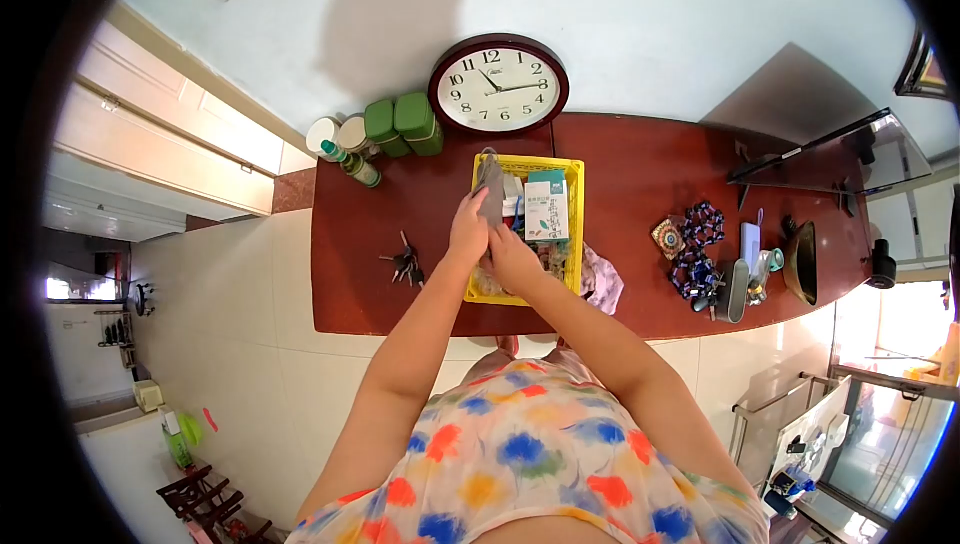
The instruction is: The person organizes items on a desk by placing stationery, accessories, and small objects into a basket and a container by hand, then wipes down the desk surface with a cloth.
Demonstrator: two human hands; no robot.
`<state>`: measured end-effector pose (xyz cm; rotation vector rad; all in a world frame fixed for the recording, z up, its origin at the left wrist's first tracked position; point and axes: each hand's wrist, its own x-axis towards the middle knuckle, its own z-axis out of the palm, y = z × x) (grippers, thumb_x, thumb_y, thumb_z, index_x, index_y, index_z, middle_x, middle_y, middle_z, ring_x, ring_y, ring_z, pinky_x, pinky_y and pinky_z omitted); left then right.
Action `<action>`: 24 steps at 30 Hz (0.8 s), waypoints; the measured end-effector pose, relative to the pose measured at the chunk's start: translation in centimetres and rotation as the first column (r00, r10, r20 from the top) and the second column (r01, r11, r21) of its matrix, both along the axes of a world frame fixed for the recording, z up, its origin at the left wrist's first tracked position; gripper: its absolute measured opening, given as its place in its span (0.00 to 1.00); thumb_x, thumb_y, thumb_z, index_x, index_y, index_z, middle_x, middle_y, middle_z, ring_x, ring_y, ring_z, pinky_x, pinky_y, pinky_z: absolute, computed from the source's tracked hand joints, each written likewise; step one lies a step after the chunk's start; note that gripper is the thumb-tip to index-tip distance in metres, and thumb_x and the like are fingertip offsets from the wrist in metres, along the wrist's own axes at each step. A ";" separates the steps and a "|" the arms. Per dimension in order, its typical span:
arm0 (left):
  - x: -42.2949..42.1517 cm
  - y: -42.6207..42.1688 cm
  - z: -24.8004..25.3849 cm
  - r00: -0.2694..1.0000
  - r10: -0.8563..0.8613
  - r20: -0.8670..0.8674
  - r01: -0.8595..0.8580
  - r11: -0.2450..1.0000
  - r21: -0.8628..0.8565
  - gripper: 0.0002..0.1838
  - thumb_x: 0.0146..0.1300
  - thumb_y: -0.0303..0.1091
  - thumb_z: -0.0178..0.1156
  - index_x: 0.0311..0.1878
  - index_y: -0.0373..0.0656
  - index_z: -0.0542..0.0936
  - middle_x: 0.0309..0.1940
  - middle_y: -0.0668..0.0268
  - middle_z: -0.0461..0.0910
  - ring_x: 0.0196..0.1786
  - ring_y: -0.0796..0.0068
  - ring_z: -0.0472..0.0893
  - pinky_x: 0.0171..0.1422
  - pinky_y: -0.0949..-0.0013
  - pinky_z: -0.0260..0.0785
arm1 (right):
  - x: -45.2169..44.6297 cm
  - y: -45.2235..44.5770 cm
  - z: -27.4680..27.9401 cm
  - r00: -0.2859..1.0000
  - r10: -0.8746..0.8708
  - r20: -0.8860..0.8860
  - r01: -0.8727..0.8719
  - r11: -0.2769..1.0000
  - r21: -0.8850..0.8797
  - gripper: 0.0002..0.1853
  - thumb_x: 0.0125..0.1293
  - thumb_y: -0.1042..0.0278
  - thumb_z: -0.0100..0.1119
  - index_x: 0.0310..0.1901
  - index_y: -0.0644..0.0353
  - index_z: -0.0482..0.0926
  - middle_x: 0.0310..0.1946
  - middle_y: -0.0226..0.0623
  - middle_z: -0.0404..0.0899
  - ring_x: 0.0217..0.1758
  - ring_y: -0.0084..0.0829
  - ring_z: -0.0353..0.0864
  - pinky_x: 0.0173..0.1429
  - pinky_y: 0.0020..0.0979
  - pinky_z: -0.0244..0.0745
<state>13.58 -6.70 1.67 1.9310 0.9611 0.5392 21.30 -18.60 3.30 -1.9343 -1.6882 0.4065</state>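
A yellow plastic basket (pixel 577 229) stands on a dark red-brown cabinet top. Over its left side, my left hand (pixel 468 231) grips a long, soft-looking grey thing (pixel 490 189), perhaps a pouch or folded cloth. My right hand (pixel 512 259) is closed at the lower end of the same grey thing, close beside the left. Inside the basket lies a white and teal box (pixel 546 209) with printed writing, among smaller items partly hidden by my hands. A pink patterned cloth (pixel 601 282) lies against the basket's right side.
A bunch of keys (pixel 403 262) lies left of the basket. Green canisters (pixel 417 124), a green bottle (pixel 358 166) and a round wall clock (pixel 498 84) stand along the wall. To the right are beaded strands (pixel 692 262), a grey oblong holder (pixel 733 291) and a thin black screen (pixel 830 159).
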 end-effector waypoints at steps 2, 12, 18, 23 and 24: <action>-0.4 -0.4 -0.5 0.998 0.061 -0.015 -0.062 0.996 -0.060 0.33 0.55 0.16 0.45 0.67 0.44 0.67 0.65 0.49 0.67 0.67 0.54 0.67 0.69 0.64 0.60 | -0.4 -0.9 -0.2 0.998 0.055 -0.024 -0.056 0.998 -0.027 0.34 0.55 0.59 0.64 0.60 0.66 0.62 0.52 0.51 0.69 0.52 0.51 0.74 0.52 0.43 0.74; -0.7 -0.3 2.0 0.995 0.022 -0.101 -0.024 1.000 -0.010 0.40 0.51 0.13 0.51 0.71 0.46 0.60 0.70 0.51 0.57 0.69 0.48 0.64 0.71 0.60 0.58 | 0.2 -2.4 -2.1 0.982 0.188 0.003 -0.184 0.964 -0.191 0.43 0.55 0.54 0.65 0.69 0.61 0.57 0.70 0.52 0.55 0.68 0.52 0.62 0.70 0.43 0.61; 0.0 -3.4 3.9 0.915 0.070 -0.398 0.192 0.791 0.581 0.33 0.58 0.25 0.53 0.69 0.46 0.63 0.74 0.56 0.50 0.75 0.50 0.51 0.75 0.48 0.47 | 1.3 -2.5 -2.7 0.982 0.189 -0.018 -0.190 0.972 -0.138 0.41 0.54 0.55 0.65 0.67 0.60 0.61 0.68 0.52 0.58 0.68 0.51 0.63 0.71 0.43 0.60; 1.4 -2.9 1.2 0.750 0.035 -0.661 0.406 0.764 0.501 0.29 0.63 0.34 0.52 0.69 0.48 0.65 0.75 0.60 0.50 0.77 0.51 0.45 0.76 0.39 0.34 | 2.7 -4.0 -2.5 0.990 0.132 -0.046 -0.137 0.984 -0.114 0.39 0.52 0.57 0.66 0.65 0.60 0.64 0.66 0.52 0.61 0.67 0.51 0.64 0.70 0.43 0.62; 1.4 -2.4 1.4 0.708 0.027 -0.706 0.412 0.796 0.444 0.29 0.63 0.34 0.51 0.69 0.49 0.65 0.76 0.61 0.50 0.77 0.52 0.44 0.76 0.39 0.33 | 2.9 -4.5 -1.8 0.990 0.132 -0.050 -0.137 0.983 -0.119 0.39 0.52 0.57 0.67 0.65 0.60 0.64 0.66 0.52 0.61 0.66 0.51 0.65 0.69 0.43 0.62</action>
